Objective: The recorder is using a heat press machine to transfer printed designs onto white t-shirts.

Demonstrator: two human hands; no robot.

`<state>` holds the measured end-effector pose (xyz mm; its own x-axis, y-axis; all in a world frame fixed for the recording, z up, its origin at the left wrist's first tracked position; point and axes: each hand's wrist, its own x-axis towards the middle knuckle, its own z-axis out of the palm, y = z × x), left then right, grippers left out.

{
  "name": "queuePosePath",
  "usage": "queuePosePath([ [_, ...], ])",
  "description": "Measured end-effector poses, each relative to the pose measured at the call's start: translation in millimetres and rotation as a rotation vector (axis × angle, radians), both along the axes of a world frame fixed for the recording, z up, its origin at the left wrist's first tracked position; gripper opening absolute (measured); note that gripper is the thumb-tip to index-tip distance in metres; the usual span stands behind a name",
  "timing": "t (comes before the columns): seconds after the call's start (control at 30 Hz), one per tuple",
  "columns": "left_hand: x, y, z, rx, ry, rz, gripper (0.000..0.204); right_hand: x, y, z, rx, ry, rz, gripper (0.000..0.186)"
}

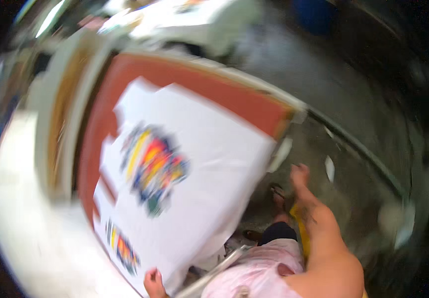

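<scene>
The left hand [154, 283], at six o'clock, pinches the hem of a soft white shirt [209, 164] with a multicoloured print. The shirt lies flat on the rust-red counter [174, 79]. The right hand [300, 174], at three o'clock, hangs free, fingers loosely together.

Pale pink top, bare arms

Pink top [254, 273] is faintly mottled; dark shorts [278, 231] below; a sandal [277, 192] on one foot.

Probably a garment-printing workshop, printed white shirts [184, 164], red work table [234, 99], concrete floor [353, 99]
</scene>
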<state>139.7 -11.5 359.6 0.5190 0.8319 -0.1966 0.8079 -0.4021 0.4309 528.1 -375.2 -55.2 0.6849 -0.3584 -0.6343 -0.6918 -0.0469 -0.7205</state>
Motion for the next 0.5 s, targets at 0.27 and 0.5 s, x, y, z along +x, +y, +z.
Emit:
queuePosePath([
  [0.27,-284.2,32.2,-34.9,0.353,-0.210,0.616,0.021,-51.8,19.4,190.7,-0.601,-0.537,0.205,0.029],
  [0.5,-433.8,87.2,-90.7,0.477,-0.360,0.775,0.024,-228.5,242.2,369.0,0.007,-0.729,1.414,0.025],
])
